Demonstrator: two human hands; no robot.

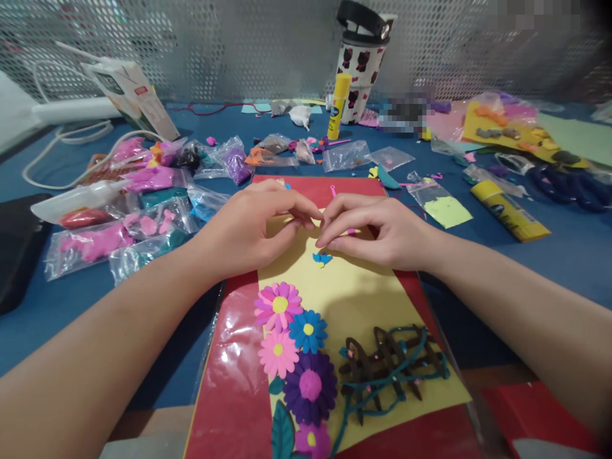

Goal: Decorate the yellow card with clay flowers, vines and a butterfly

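Observation:
My left hand (262, 223) and my right hand (380, 231) meet fingertip to fingertip over the upper part of a yellow sheet (363, 299). Both have thumb and fingers drawn together; whatever they pinch is hidden or too small to name. Just below the fingertips lies a small blue clay piece (322, 259) with a bit of yellow. The sheet rests on a red folder (234, 357) in shiny plastic. Down its left side run several clay flowers (310, 386) and a green leaf (283, 428). At lower right sits a brown clay fence (382, 370) wound with green vines.
Bags of coloured clay (95, 242) crowd the left, beside a drink carton (131, 95) and a dark device (19, 242). Behind stand a yellow glue stick (338, 107) and a patterned tumbler (362, 70). Another glue tube (510, 210) and scissors (568, 188) lie right.

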